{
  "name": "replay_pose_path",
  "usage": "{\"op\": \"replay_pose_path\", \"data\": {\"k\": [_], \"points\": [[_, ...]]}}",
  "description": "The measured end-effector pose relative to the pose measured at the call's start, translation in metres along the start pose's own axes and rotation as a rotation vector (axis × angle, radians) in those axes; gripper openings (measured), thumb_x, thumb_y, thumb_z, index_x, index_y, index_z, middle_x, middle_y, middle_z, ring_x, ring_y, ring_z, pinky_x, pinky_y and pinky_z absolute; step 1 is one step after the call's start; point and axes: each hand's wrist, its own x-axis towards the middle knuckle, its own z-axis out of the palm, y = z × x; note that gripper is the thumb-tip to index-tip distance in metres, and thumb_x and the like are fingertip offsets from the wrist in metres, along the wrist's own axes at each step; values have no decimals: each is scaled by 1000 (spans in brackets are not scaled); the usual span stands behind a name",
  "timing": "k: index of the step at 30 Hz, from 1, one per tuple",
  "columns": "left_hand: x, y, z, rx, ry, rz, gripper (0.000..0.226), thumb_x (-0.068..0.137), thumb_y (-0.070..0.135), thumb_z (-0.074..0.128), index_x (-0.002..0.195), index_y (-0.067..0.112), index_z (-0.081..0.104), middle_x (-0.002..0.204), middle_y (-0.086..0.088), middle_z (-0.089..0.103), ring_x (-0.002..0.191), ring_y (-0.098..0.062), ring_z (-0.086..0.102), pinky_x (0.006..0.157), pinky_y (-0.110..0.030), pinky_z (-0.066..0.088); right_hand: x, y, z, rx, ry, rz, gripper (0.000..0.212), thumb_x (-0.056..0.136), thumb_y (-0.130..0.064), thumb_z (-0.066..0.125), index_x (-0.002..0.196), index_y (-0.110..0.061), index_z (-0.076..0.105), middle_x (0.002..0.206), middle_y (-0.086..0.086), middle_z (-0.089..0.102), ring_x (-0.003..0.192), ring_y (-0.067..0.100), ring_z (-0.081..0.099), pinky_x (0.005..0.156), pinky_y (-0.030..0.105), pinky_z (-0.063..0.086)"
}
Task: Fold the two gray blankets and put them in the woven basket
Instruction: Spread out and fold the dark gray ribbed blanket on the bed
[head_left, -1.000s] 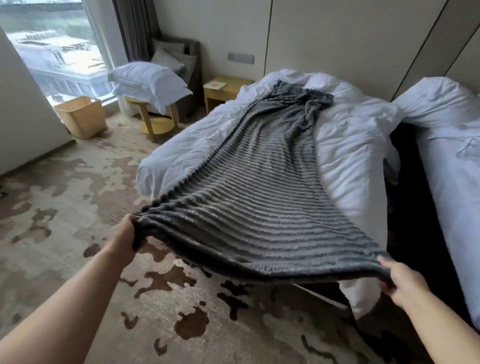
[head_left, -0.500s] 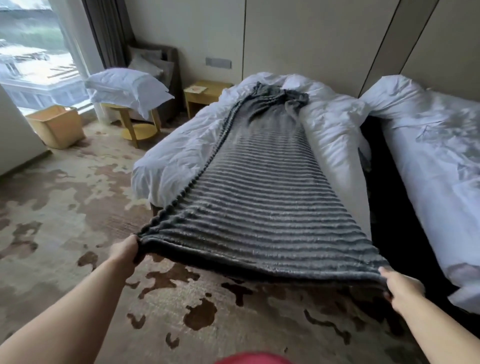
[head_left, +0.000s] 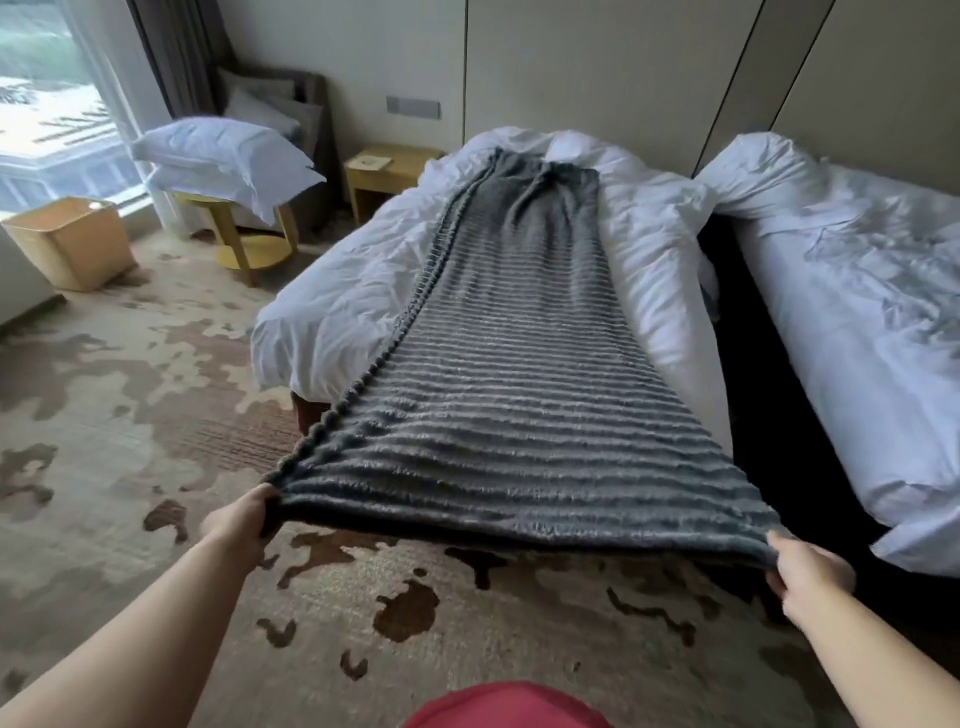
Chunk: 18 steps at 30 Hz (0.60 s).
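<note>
Step in hand: spreading the first gray blanket (head_left: 519, 415) flat, before any fold. You hold its near edge by both corners. Your left hand (head_left: 236, 519) has its fingers (head_left: 260, 496) curled round the left corner. Your right hand (head_left: 810, 571) pinches the right corner, thumb on top and the other fingers (head_left: 775, 586) tucked under. Both grips are closed on cloth, nothing else in hand.

The blanket runs lengthwise down the middle of the left bed (head_left: 337, 312), over the white duvet. The near end is lifted off the foot and hangs taut in the air over the carpet (head_left: 130, 415). The far end is bunched and narrow up by the headboard (not squared yet). Only one gray blanket shows; the second is not in view, not on the right-hand bed (head_left: 857, 312) as far as I can see.

The basket (head_left: 72, 244) sits on the floor by the window, well apart from you, past the round side table (head_left: 249, 249) stacked with pillows (head_left: 223, 156). Its weave is too small to confirm.

Progress judgement: early, no fold made, nothing in the basket.

The next move likely calls for keeping both corners level and carrying the near edge up the bed to meet the far edge. The far end needs flattening first, or the halves won't line up.
</note>
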Motion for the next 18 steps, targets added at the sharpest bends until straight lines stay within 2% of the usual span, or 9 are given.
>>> {"op": "replay_pose_path", "data": {"k": [2,4,6,8,10,12,13,16,18], "points": [[2,-8,-5,24,-28,-40,20,82,1,59,102,2,53,90,-15,57,67,-19,56,36,-19,49,-3,9,0,-26,8,32,35,86,-13,69,118,-2,60,122,17,59,94,28,55,77,36,48],[3,-11,-4,29,-27,-61,23,83,0,59,105,2,52,90,-15,57,66,-19,56,37,-20,50,-11,11,4,-38,-15,49,34,86,-11,69,117,-2,60,122,17,59,102,32,58,78,36,49],[0,-11,1,31,-44,-99,19,84,-1,59,102,0,53,97,-18,57,65,-21,59,45,-23,55,-19,10,11,-12,-64,70,34,86,-9,68,118,-3,60,118,17,58,103,32,58,78,35,49],[-8,-8,11,31,-147,-175,2,89,-2,51,89,0,53,91,-17,57,61,-21,61,44,-24,54,-26,7,19,28,-114,80,32,86,-6,66,117,-4,59,117,17,58,90,28,58,71,33,50],[-9,-6,20,-7,-227,-227,13,92,-1,43,81,2,48,84,-13,52,68,-19,55,48,-27,54,-28,3,28,70,-148,82,29,86,-4,64,115,-5,60,120,19,58,80,25,56,62,31,48],[-10,-1,26,-82,-255,-256,14,93,0,40,82,3,47,84,-12,51,73,-18,52,61,-28,50,-30,-1,37,144,-168,58,31,89,-1,57,120,-6,57,126,22,55,86,28,57,60,32,47],[-11,3,28,-117,-265,-269,14,94,1,39,83,4,47,84,-11,52,73,-17,53,61,-28,50,-30,-4,41,186,-171,52,35,91,1,53,125,-7,55,130,24,53,92,32,56,60,33,47],[-6,15,33,-201,-278,-259,19,96,2,34,83,4,48,80,-9,54,65,-17,59,47,-23,54,-32,-21,52,310,-178,46,43,94,6,42,132,-11,51,131,25,49,98,35,53,64,33,47],[-2,25,39,-215,-289,-226,22,97,1,30,89,4,51,81,-11,54,66,-20,59,50,-28,54,-30,-32,59,397,-159,87,36,96,5,37,122,-10,57,126,21,51,88,29,56,70,31,48]]}}
